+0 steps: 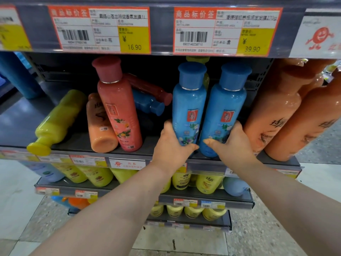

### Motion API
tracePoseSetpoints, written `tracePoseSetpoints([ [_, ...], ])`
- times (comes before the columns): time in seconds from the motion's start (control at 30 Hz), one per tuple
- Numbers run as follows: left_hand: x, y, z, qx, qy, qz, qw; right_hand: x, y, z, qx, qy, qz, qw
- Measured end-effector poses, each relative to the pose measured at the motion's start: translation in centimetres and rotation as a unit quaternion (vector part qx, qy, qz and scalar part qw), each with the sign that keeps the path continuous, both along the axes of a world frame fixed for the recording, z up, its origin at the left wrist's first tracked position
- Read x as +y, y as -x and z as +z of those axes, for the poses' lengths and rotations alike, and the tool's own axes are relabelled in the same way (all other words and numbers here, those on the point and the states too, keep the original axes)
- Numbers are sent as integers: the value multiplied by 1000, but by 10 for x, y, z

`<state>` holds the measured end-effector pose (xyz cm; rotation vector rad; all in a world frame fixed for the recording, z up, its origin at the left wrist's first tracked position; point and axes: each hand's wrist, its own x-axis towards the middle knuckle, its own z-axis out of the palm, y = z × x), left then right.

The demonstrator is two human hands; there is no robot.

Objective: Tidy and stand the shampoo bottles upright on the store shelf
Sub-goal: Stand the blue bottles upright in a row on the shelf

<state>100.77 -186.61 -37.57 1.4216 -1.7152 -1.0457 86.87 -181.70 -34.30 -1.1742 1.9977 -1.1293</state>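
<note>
On the shelf (pixel 77 145), two upright blue bottles (pixel 188 108), left hand (pixel 171 145) and right hand (pixel 234 143) each in grip round one.

Behind the upright pink bottle (pixel 118 106), a lying red bottle (pixel 149 88) and a lying blue bottle (pixel 148 104) are half hidden; the yellow bottle (pixel 198 59) beyond shows only its cap.

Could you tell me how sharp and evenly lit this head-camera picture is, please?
Head view: wide-angle bending curves the shelf edge; the price tags are soft, small print unreadable; glare spots on the orange bottles; the shelf back is dark.
</note>
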Motion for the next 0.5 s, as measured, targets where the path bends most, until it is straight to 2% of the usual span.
tracePoseSetpoints([
  [0.5,1,2,-4,13,-1,4,1000,0,0,4,15,-40,-17,999],
])
